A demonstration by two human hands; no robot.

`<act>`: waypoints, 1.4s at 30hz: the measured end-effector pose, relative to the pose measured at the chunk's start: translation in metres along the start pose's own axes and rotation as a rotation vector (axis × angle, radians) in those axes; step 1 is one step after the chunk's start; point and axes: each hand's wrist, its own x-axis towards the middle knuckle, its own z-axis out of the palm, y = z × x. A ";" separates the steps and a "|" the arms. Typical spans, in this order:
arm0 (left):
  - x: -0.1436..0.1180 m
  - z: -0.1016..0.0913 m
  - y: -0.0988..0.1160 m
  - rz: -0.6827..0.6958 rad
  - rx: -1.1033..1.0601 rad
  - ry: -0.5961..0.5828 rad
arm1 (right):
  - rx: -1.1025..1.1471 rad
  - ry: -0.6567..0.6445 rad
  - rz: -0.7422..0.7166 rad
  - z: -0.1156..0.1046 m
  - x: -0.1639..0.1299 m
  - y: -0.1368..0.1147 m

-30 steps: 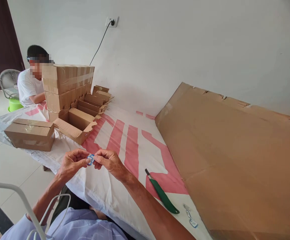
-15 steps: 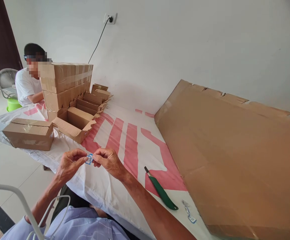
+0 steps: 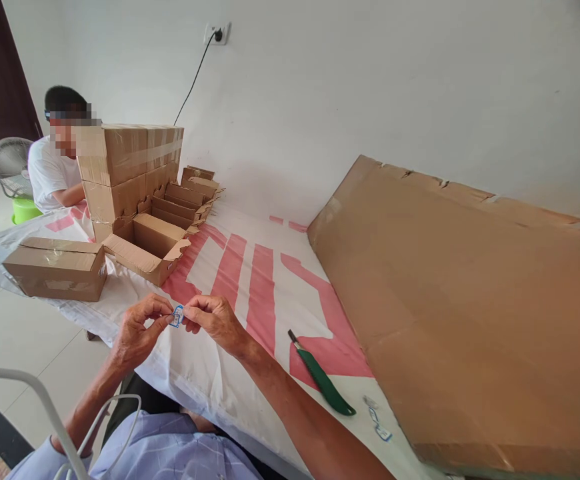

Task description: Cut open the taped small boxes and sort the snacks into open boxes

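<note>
Between my two hands is a small blue-edged tag point(image 3: 177, 317) with a pale face; its print is too small to read. My left hand point(image 3: 143, 327) pinches its left side between thumb and fingertips. On the opposite side my right hand point(image 3: 216, 321) is closed in a pinch at the tag's edge. Both hands are held over the front of the cloth-covered table point(image 3: 200, 380). To the right of my right forearm lies a green-handled knife-like tool point(image 3: 324, 381). Several similar small tags point(image 3: 382, 433) lie close to that tool.
A closed carton point(image 3: 56, 270) and an open carton point(image 3: 145, 247) stand on the left. Behind them are stacked cartons point(image 3: 127, 157) and more open ones. A person point(image 3: 53, 173) sits beyond the stack. A large cardboard sheet point(image 3: 460, 320) leans at the right against the wall.
The tag has turned slightly between my fingers. Both hands stay almost in place, and the view has shifted a little.
</note>
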 end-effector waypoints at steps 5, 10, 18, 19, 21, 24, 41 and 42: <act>-0.001 -0.010 0.005 -0.006 -0.101 0.041 | -0.003 0.037 0.032 -0.002 0.005 0.004; 0.002 -0.014 0.007 -0.196 -0.317 0.013 | -0.071 -0.035 -0.017 0.001 0.005 0.001; 0.005 -0.012 0.004 -0.179 -0.278 -0.022 | -0.119 -0.089 -0.074 0.010 0.005 -0.011; 0.005 -0.012 0.003 -0.190 -0.281 -0.014 | -0.114 -0.090 -0.072 0.010 0.005 -0.012; 0.006 -0.013 0.001 -0.197 -0.302 0.010 | -0.099 -0.089 -0.062 0.011 0.007 -0.011; 0.007 -0.012 0.000 -0.157 -0.349 0.044 | -0.078 -0.086 -0.034 0.012 0.012 -0.008; 0.024 -0.010 -0.008 -0.227 -0.253 0.188 | 0.032 -0.083 -0.037 0.020 0.038 0.006; 0.027 -0.011 -0.007 -0.232 -0.236 0.189 | 0.040 -0.082 -0.038 0.020 0.040 0.006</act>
